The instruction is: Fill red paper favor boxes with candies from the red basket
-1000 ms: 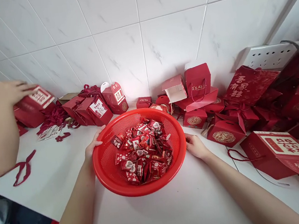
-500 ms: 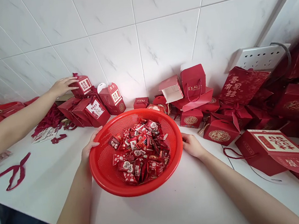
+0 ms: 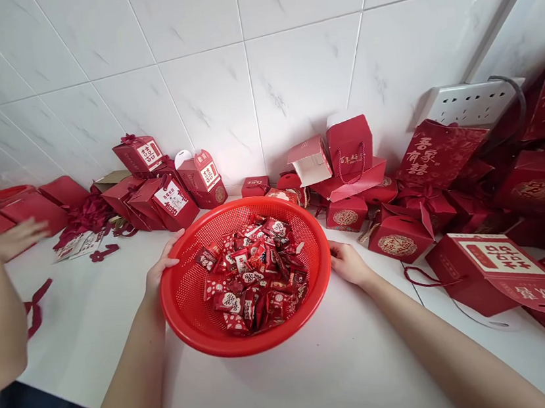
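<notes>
I've got left hand (image 3: 160, 271) and right hand (image 3: 352, 264) clamped on opposite sides of red basket (image 3: 250, 347), mid-view over desk (image 3: 354, 379), wrapped sweets (image 3: 256, 279) inside. Gift boxes (image 3: 148, 206) crowd along wall (image 3: 208, 86) behind; handled box (image 3: 465, 276) right of right hand. Co-worker's blurred hand (image 3: 13, 240) far left, near red bags (image 3: 31, 206), grip can't tell.

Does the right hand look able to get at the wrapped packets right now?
Likely yes: the right hand need only leave the rim of the red basket; nothing covers the wrapped packets inside.

Forearms (image 3: 130, 354) outstretched, left fingers (image 3: 168, 263) and right fingers (image 3: 338, 255) gripping, well apart.
</notes>
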{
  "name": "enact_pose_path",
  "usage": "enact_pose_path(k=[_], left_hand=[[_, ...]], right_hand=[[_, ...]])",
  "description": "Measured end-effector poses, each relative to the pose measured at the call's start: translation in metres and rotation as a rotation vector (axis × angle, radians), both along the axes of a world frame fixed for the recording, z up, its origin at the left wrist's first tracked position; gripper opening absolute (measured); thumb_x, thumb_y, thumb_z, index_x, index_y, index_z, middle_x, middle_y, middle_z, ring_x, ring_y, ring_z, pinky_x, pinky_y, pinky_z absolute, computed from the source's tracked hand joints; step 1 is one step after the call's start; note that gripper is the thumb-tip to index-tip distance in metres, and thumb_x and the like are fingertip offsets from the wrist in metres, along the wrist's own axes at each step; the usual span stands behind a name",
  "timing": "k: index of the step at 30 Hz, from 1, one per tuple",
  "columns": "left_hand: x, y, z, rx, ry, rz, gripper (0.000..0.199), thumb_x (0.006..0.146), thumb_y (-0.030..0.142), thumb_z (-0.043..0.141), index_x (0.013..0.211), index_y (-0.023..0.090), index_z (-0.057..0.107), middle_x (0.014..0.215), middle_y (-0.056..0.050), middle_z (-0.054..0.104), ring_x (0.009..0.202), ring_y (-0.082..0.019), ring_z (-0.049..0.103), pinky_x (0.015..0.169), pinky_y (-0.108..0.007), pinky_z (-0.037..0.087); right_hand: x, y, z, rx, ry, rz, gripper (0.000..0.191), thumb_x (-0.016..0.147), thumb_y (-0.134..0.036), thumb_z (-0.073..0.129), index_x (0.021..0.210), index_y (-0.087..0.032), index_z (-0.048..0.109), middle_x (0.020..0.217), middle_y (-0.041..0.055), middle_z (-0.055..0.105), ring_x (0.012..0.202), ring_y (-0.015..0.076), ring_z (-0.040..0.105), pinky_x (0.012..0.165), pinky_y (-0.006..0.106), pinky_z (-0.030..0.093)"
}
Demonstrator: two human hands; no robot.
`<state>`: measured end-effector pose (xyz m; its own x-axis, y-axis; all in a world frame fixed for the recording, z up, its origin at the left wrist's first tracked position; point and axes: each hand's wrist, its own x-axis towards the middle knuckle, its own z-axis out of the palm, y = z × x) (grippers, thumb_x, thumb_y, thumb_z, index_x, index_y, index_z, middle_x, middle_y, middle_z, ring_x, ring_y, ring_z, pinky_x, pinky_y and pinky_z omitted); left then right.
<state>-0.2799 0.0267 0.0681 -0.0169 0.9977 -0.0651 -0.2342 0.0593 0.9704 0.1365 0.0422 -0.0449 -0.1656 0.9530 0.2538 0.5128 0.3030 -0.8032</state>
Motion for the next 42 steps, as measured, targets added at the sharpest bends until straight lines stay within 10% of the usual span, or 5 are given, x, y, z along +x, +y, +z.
enact_pose_path(k=[29,34,38,42], left_hand=[[0.002,0.0,0.002,0.024,0.11,-0.009,0.068,0.079,0.029,0.059,0.146,0.032,0.043,0.137,-0.003,0.06,0.116,-0.031,0.063,0.101,-0.05,0.055],[-0.006,0.003,0.022,0.065,0.553,0.273,0.062,0.068,0.023,0.069,0.129,0.026,0.059,0.134,-0.007,0.06,0.123,-0.035,0.058,0.106,-0.054,0.049],[0.035,-0.04,0.064,0.377,0.846,0.461,0.046,0.079,0.024,0.067,0.125,0.028,0.063,0.131,-0.003,0.063,0.125,-0.03,0.057,0.117,-0.055,0.038],[0.121,-0.108,0.086,0.846,0.893,0.011,0.036,0.088,0.019,0.055,0.121,0.028,0.065,0.119,-0.002,0.07,0.113,-0.028,0.065,0.101,-0.048,0.053]], right_hand=[[-0.001,0.001,-0.001,-0.006,-0.014,-0.011,0.025,0.082,-0.027,0.05,0.089,-0.018,0.073,0.076,0.0012,0.072,0.072,0.0194,0.062,0.069,0.028,0.05],[-0.001,0.002,-0.003,-0.008,-0.034,-0.001,0.026,0.083,-0.029,0.049,0.091,-0.019,0.072,0.079,0.001,0.072,0.073,0.0193,0.063,0.071,0.029,0.05],[-0.001,0.002,-0.001,0.005,-0.055,0.009,0.025,0.084,-0.029,0.05,0.089,-0.019,0.072,0.077,0.0007,0.072,0.07,0.0186,0.062,0.07,0.029,0.049],[-0.001,0.0,-0.001,0.02,-0.06,0.016,0.024,0.084,-0.028,0.051,0.089,-0.02,0.073,0.078,0.0016,0.073,0.071,0.019,0.062,0.069,0.029,0.048]])
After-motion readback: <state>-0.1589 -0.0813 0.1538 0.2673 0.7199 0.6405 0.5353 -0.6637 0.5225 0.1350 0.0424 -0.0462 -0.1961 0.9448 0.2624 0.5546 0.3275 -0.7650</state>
